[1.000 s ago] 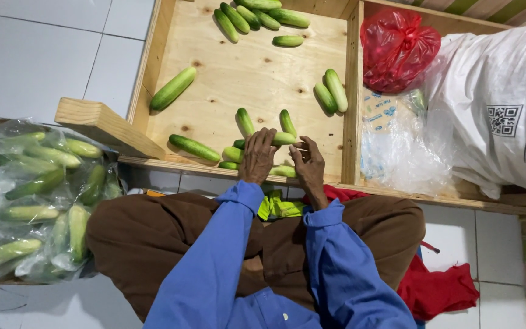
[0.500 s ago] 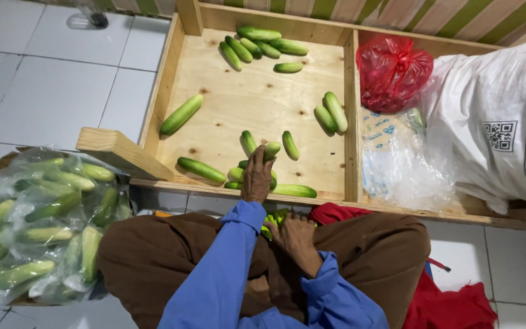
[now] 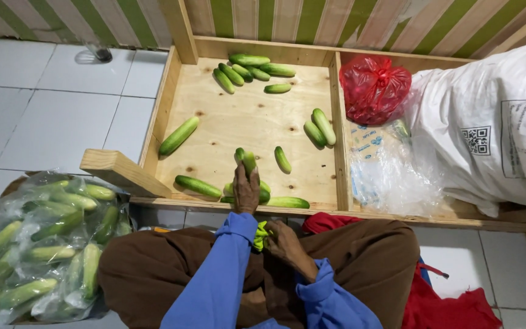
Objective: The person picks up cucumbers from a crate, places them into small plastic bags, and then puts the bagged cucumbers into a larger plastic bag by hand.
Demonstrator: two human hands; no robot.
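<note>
Fingers of left hand (image 3: 246, 190) closed round cucumber (image 3: 249, 162), which lies just beyond knuckles, over near end of wooden tray (image 3: 165, 103). Long axis runs near-to-far, tip pointing toward striped wall. Right hand (image 3: 281, 239) nearer body, in lap, fingers pinching yellow-green cloth (image 3: 260, 236). Loose cucumber (image 3: 282, 159) just right. Far: cucumber pile (image 3: 252, 66).

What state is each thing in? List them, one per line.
Left hand: in the tray, gripping a cucumber.
Right hand: in the lap, touching a yellow-green cloth.
Tray: holds loose cucumbers.
Clear bag: full of cucumbers.
Red bag: bunched, closed.
White sack: full, lying.
</note>
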